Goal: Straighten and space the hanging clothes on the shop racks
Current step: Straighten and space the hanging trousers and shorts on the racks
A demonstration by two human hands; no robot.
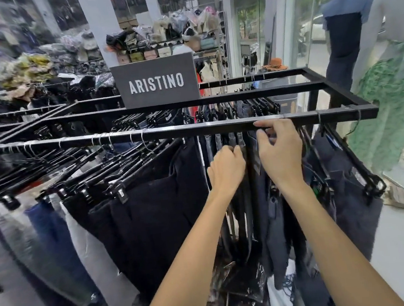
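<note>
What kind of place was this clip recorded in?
Most likely a clothing shop: trousers on clip hangers along a black rack, an ARISTINO brand sign, and dressed mannequins by the window.

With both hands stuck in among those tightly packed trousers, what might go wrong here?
Three possible risks. The left hand and right hand are wedged into the bunched trousers, so a hard push could slip a pair from its clips. Hangers to the left already hang askew; shoving more that way may tangle them. The sign sits on the rack, so jolting the rail might shake it.
</note>
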